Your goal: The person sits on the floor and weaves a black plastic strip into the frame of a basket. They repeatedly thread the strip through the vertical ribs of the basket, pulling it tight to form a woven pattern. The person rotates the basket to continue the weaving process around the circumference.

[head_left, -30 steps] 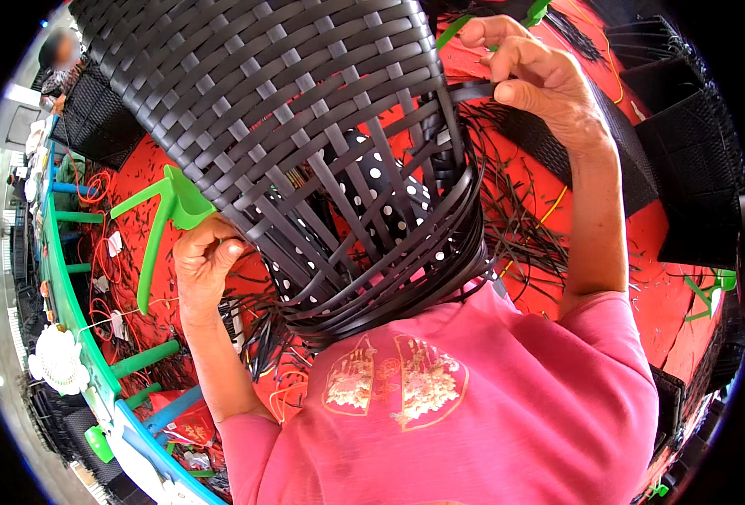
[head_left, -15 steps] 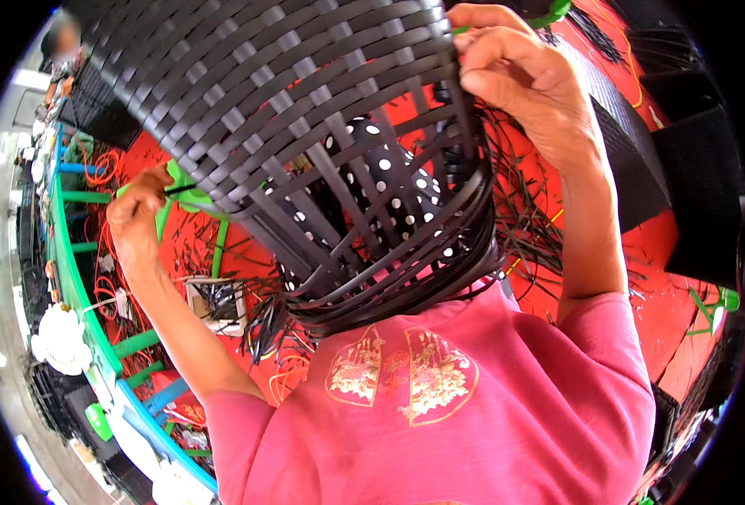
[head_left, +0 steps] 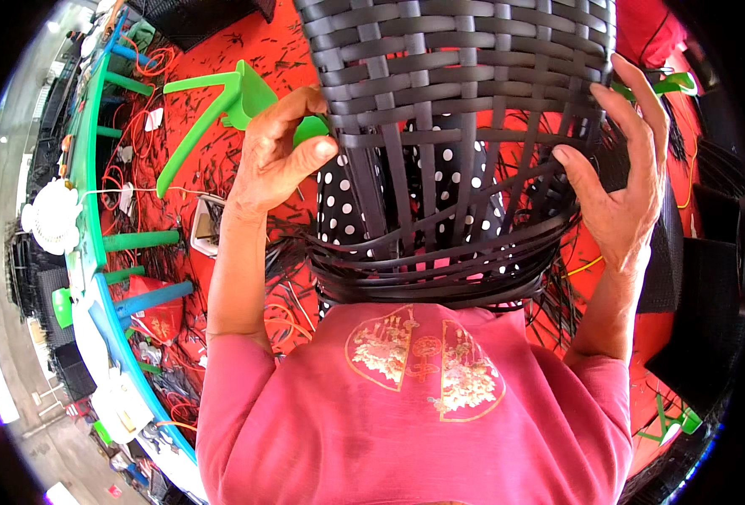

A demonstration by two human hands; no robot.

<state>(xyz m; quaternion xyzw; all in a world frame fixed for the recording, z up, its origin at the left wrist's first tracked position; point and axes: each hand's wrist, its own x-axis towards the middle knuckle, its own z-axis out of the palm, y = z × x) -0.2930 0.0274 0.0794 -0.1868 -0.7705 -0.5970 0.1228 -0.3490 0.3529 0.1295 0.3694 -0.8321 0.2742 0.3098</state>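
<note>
A black woven plastic-strip panel [head_left: 465, 59] stands upright before me, tightly woven above, with bare lengthwise strips lower down. Loose black strips [head_left: 440, 278] bundle across its lower end, over polka-dot fabric [head_left: 448, 181] on my lap. At the panel's left edge is my left hand [head_left: 275, 160], its bent fingers touching the edge and the thumb apart from them. My right hand [head_left: 629, 172] spreads at the opposite edge, its fingertips near the weave and its thumb by the open strips. Neither hand visibly closes round a strip.
A green plastic chair [head_left: 242, 97] stands beyond my left hand. Black strip scraps litter the red floor [head_left: 284, 50]. Left of me runs a green-edged table [head_left: 92, 168] with a white fan [head_left: 53, 216]. Dark woven pieces [head_left: 700, 311] stand at the right.
The panel has turned from leaning left to upright and shifted right in view. My left hand has come to its edge from the green chair. My right hand has spread from a closer grasp.
</note>
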